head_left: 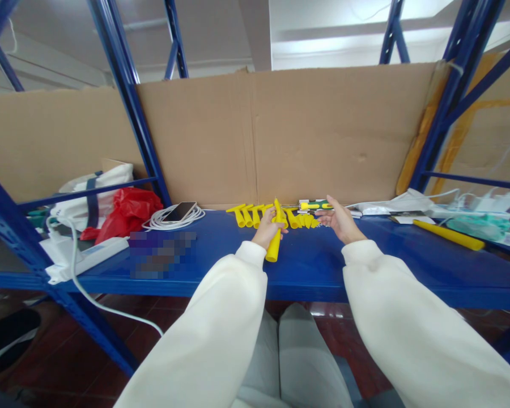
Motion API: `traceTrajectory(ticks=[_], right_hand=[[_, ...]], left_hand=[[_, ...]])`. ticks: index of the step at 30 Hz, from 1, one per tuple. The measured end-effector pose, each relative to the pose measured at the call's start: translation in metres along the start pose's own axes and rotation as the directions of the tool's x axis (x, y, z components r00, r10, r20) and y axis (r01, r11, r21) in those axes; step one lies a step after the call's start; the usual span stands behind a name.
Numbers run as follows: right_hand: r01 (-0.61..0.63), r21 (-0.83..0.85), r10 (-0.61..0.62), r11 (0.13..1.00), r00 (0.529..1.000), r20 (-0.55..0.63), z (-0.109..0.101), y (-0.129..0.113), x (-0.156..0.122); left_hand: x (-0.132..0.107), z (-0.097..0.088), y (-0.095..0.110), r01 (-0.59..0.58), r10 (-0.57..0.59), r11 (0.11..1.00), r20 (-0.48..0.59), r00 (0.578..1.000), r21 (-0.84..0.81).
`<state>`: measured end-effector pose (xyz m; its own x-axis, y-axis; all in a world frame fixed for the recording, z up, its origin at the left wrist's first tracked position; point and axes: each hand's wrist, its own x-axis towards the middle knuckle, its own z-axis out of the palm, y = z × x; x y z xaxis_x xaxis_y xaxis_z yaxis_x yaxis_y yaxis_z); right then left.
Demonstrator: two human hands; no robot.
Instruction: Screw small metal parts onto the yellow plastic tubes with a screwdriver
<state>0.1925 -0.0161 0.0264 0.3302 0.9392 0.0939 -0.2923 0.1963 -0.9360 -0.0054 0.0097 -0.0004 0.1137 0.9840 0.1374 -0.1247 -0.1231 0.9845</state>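
My left hand [266, 229] is closed around a yellow tapered plastic tube [273, 249], its wide end toward me and its narrow tip pointing away. To its right, my right hand [342, 221] is open, with thumb and fingers apart. Just beyond those fingers lies a yellow-and-green handle [317, 205], like a screwdriver's, on a flat printed pack; whether the thumb touches it I cannot tell. Several similar yellow tapered pieces [247, 217] stand in a row behind my left hand. Smaller yellow pieces [308, 221] sit between the hands.
The blue shelf [229, 266] has a cardboard back [306, 130] and blue uprights. On the left are a power strip [89, 258], a red bag [130, 212], a phone [181, 211] and coiled white cable [157, 220]. A long yellow tube [448, 234] lies at right, near green plastic wrapping [480, 226].
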Motion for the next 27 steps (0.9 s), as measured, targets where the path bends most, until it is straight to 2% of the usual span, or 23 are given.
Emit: traceTrajectory(ticks=[4, 7, 11, 15, 17, 22, 27], right_hand=[[0.006, -0.018, -0.007, 1.0, 0.999, -0.044, -0.005, 0.0, 0.004], [-0.042, -0.097, 0.039, 0.994, 0.998, -0.039, -0.006, 0.003, 0.005], [-0.116, -0.264, 0.132, 0.957, 0.99, 0.045, -0.005, 0.011, 0.005], [-0.152, -0.388, 0.226, 0.909, 0.962, 0.154, -0.008, 0.02, 0.011], [-0.113, -0.451, 0.225, 0.885, 0.953, 0.204, -0.011, 0.025, 0.016], [0.116, -0.626, 0.126, 0.771, 0.936, 0.328, -0.019, 0.043, 0.029], [0.227, -0.704, 0.107, 0.673, 0.912, 0.396, -0.023, 0.053, 0.039]], left_hand=[[-0.001, 0.0, 0.003, -0.023, 0.017, 0.998, -0.108, 0.994, -0.055], [-0.003, 0.001, 0.004, -0.05, 0.041, 0.995, -0.113, 0.993, -0.084], [-0.003, 0.001, 0.003, -0.04, 0.032, 0.995, -0.087, 0.996, -0.088], [-0.002, 0.001, 0.001, -0.03, 0.026, 0.997, -0.053, 0.998, -0.07], [-0.002, 0.001, 0.001, -0.037, 0.035, 0.998, -0.041, 0.999, -0.06], [-0.001, 0.002, 0.001, -0.056, 0.054, 0.998, -0.055, 0.997, -0.024], [-0.001, 0.002, 0.0, -0.061, 0.062, 0.998, -0.076, 0.995, 0.01]])
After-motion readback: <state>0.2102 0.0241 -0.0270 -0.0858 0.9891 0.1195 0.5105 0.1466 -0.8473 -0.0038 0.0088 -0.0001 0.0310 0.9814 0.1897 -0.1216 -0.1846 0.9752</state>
